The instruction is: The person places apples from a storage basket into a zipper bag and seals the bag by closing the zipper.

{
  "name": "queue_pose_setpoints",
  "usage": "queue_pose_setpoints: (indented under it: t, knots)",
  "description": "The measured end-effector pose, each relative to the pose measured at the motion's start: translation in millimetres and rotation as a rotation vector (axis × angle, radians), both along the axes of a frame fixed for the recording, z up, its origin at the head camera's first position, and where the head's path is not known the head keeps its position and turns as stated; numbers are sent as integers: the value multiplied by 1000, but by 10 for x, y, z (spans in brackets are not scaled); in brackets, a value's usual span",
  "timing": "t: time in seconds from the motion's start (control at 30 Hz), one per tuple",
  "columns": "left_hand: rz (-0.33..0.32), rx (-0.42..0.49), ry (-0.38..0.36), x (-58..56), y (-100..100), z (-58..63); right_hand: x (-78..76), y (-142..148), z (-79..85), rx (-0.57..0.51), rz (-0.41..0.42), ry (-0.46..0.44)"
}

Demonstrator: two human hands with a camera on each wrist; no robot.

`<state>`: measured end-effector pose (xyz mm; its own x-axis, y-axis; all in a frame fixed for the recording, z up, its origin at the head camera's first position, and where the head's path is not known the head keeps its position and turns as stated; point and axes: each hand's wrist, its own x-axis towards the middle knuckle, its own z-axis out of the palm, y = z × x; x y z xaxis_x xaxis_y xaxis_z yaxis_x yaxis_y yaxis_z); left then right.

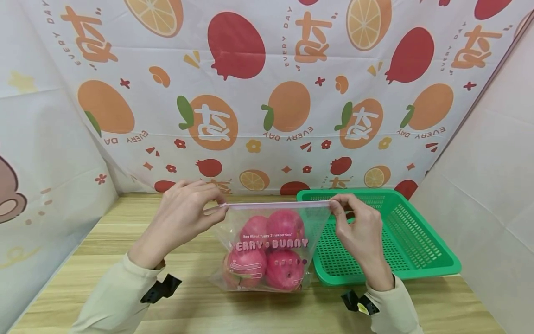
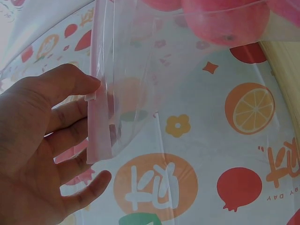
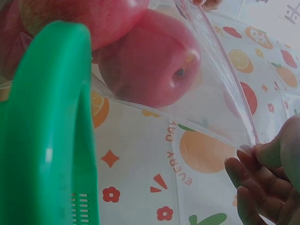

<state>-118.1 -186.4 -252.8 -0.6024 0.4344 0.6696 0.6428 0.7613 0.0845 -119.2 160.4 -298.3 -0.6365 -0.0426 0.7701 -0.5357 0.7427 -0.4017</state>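
A clear zip bag (image 1: 267, 218) with pink print stands upright on the table, and several red apples (image 1: 288, 271) show through it. My left hand (image 1: 187, 208) pinches the top left corner of the bag. In the left wrist view, thumb and forefinger of the left hand (image 2: 51, 126) meet at a small slider on the pink zip strip (image 2: 99, 126). The top right corner is pinched by my right hand (image 1: 359, 227), so the strip is stretched level between both hands. The right wrist view shows the right hand (image 3: 267, 173) holding that corner, close to an apple (image 3: 154, 61).
A green plastic basket (image 1: 434, 269) with slotted walls stands right of the bag, partly behind it and under my right hand. The wood-grain table (image 1: 183, 273) ends at a fruit-patterned cloth (image 1: 258, 116) at the back. Pale cloth walls (image 1: 492, 185) stand at both sides.
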Motion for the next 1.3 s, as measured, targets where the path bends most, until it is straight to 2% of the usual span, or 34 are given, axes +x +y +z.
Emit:
queue_pose_setpoints:
  t: [0.5, 0.9, 1.3]
  knots:
    - [23, 4, -9, 24, -52, -5, -3, 8, -7, 6, -3, 8]
    - [20, -3, 41, 23, -120, -17, 6, 1, -6, -8, -3, -6]
    - [45, -6, 20, 51, -150, -26, 12, 8, -9, -6, -13, -18]
